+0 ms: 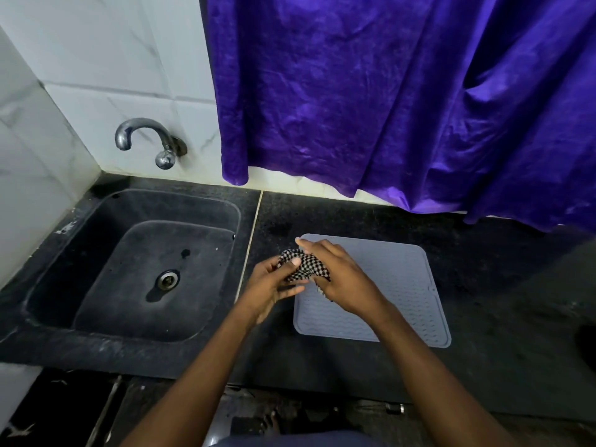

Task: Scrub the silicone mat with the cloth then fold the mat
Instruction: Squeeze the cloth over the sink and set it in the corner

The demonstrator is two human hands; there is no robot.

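L hand, R hand grip cloth over mat; black counter, sink.

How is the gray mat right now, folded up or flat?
Flat. The mat lies spread on the counter, no fold; left hand and right hand hold the cloth over it.
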